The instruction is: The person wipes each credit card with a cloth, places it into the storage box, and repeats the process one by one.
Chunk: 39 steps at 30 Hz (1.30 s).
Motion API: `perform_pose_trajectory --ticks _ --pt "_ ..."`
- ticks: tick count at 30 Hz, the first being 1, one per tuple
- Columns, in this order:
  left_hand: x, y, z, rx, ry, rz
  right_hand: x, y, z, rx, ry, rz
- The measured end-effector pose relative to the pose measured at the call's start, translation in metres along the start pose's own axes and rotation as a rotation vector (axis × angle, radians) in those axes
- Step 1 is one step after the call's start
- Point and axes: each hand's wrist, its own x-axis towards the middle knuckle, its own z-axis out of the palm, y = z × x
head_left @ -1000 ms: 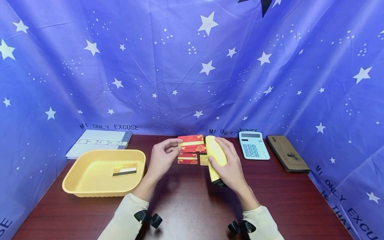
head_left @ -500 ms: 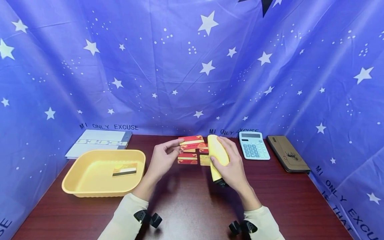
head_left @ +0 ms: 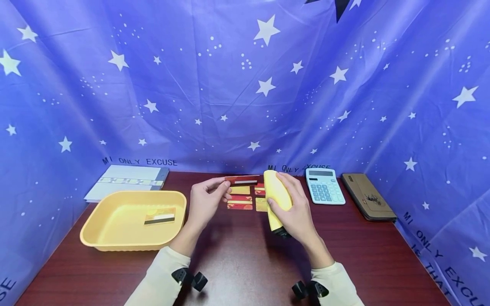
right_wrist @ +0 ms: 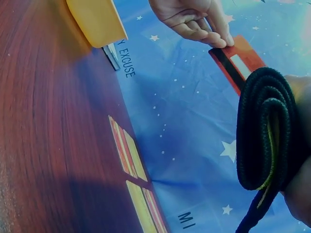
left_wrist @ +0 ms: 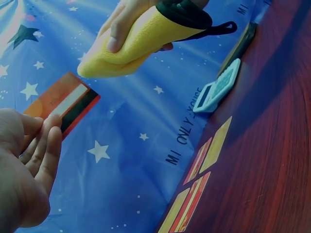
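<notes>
My left hand (head_left: 206,199) pinches a red bank card (head_left: 242,180) by its left end, between thumb and fingers. The card is raised and tilted, nearly edge-on in the head view. Its black stripe and white strip show in the left wrist view, on the card (left_wrist: 68,104) beside the cloth's tip. My right hand (head_left: 294,208) grips a folded yellow cloth (head_left: 277,195) with dark trim and a loop. Below lie two red cards, one nearer (head_left: 239,202) and one farther (head_left: 259,189), and two gold cards, one on the left (head_left: 240,190) and one partly behind the cloth (head_left: 261,205).
A yellow basin (head_left: 115,244) stands at the left with a gold card (head_left: 160,216) in it. Behind it lies a white notebook (head_left: 130,174). A calculator (head_left: 324,187) and a brown wallet (head_left: 367,197) lie at the right. A starry curtain (head_left: 245,85) closes off the back.
The red card has lifted off the row and tipped from its red face to nearly edge-on. The cloth has shifted slightly right, away from the card, and the cards beneath show more.
</notes>
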Motion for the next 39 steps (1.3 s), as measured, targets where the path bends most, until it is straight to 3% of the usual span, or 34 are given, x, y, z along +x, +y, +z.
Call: perform_pose_trajectory --ticks 4,11,14,18,20,25,34,39 --pt "-0.001 0.000 0.001 0.056 0.043 -0.010 0.001 -0.002 0.001 0.009 -0.004 -0.002" --pt "0.001 -0.005 0.000 0.145 0.069 0.064 0.002 -0.004 0.002 0.008 -0.004 -0.025" --pt "0.001 -0.006 0.001 0.113 0.056 0.015 0.002 -0.005 0.002 0.016 -0.008 -0.033" --pt "0.000 -0.007 0.002 0.006 0.008 -0.081 0.001 -0.004 0.003 0.024 -0.007 -0.036" --pt "0.000 -0.008 0.003 -0.055 -0.022 -0.100 0.001 -0.004 0.004 0.027 -0.005 -0.036" --pt "0.001 -0.010 0.005 -0.103 -0.048 -0.067 0.000 -0.003 0.006 0.028 -0.007 -0.028" --pt "-0.002 -0.007 0.007 -0.049 -0.071 -0.060 -0.001 -0.002 0.009 0.023 -0.012 -0.025" --pt "-0.002 -0.007 0.008 -0.064 -0.095 -0.064 -0.001 -0.002 0.012 0.008 -0.031 -0.022"
